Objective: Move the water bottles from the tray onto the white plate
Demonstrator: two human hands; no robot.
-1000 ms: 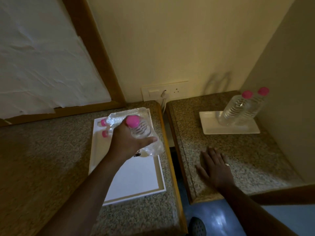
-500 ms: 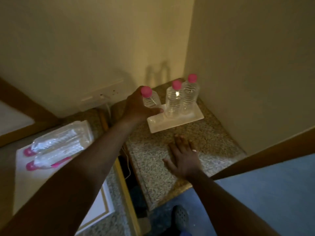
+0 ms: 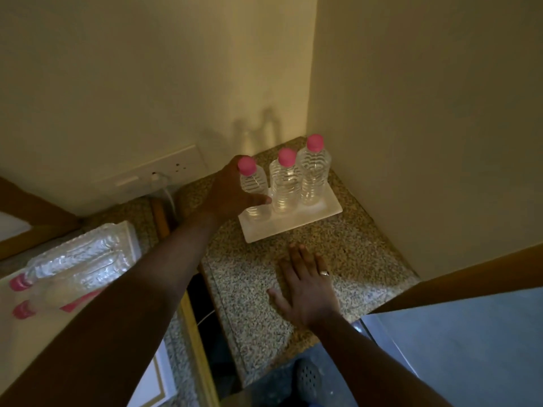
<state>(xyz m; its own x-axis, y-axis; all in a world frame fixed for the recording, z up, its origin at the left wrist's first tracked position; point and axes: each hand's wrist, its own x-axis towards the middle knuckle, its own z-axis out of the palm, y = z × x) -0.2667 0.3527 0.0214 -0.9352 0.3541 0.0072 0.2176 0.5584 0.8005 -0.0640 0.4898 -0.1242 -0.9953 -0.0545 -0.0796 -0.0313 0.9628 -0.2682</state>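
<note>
Setting third bottle [image 3: 253, 191] upright on white plate [image 3: 293, 223], left hand [image 3: 232, 192] clamped round it.
Next: release, then back left to tray [image 3: 133, 239]; right hand [image 3: 305, 286] spread flat on counter.

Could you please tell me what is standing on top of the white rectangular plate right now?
Three clear plastic water bottles with pink caps stand upright on the white rectangular plate. The left hand grips the leftmost bottle, covering part of its side.

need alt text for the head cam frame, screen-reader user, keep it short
The left hand grips a pink-capped water bottle upright at the left end of the white plate, beside two other upright bottles. The right hand lies flat on the speckled counter nearer the camera. At far left, two more bottles lie on their sides on the tray.
</note>
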